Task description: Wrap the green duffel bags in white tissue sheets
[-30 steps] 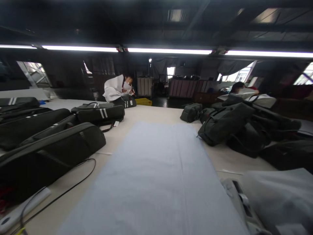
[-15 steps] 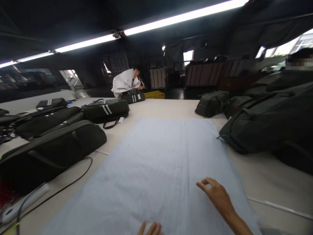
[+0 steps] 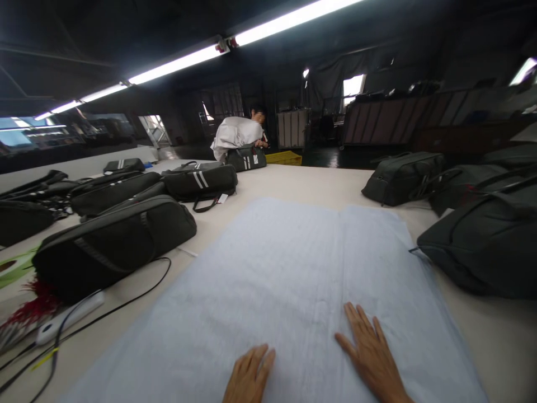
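Observation:
A large pale blue sheet (image 3: 268, 268), thin and slightly wrinkled, lies spread over the table in front of me. A lengthwise crease runs down its right part. My left hand (image 3: 250, 374) rests on the near part of the sheet with fingers stretched forward, holding nothing. To the right of the crease, my right hand (image 3: 369, 350) lies flat on the sheet, fingers spread and thumb pointing left. Whether the sheet is one layer or several, I cannot tell.
Dark bags (image 3: 121, 240) line the left side, and more dark bags (image 3: 482, 240) stand on the right. A white power strip (image 3: 69, 318) with cables, red tassels (image 3: 33, 305) and a green tape roll (image 3: 17, 267) are at left. Across the table a person (image 3: 239, 133) leans over a bag.
My right hand has gone from curled fingers above the sheet to lying flat on it. More of my left hand shows now, farther up the sheet. The view has turned left.

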`<action>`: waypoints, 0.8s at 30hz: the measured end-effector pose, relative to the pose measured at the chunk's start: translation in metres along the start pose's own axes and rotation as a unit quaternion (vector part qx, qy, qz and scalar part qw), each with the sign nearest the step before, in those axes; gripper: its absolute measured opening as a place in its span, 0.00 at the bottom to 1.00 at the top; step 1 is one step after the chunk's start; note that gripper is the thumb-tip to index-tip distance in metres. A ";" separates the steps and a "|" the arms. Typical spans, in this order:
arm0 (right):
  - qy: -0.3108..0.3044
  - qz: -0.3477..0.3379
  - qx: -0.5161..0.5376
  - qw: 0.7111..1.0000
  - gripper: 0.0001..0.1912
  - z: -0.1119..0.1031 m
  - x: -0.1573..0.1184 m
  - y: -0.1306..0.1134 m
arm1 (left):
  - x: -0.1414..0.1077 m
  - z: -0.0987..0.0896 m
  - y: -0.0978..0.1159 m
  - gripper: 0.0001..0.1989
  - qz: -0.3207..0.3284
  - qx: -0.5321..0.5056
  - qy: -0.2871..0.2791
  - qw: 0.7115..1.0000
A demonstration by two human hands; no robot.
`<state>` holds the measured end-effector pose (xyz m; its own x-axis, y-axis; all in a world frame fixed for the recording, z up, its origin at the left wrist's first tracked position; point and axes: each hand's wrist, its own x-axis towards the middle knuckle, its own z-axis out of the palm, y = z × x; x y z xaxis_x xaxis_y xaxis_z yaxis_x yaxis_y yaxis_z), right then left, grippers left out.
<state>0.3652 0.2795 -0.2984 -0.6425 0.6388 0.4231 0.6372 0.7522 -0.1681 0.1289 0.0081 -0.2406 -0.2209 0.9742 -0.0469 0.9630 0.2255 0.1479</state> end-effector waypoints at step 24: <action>-0.235 0.423 0.414 0.772 0.19 -0.055 0.048 -0.138 | 0.087 -0.065 -0.007 0.03 -0.067 -0.248 -0.084 0.963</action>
<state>0.2704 0.1972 -0.2058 -0.3533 0.8000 -0.4849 0.5480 -0.2431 -0.8003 0.0930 0.0920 -0.1818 -0.2702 0.9292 -0.2523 0.7259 0.3687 0.5806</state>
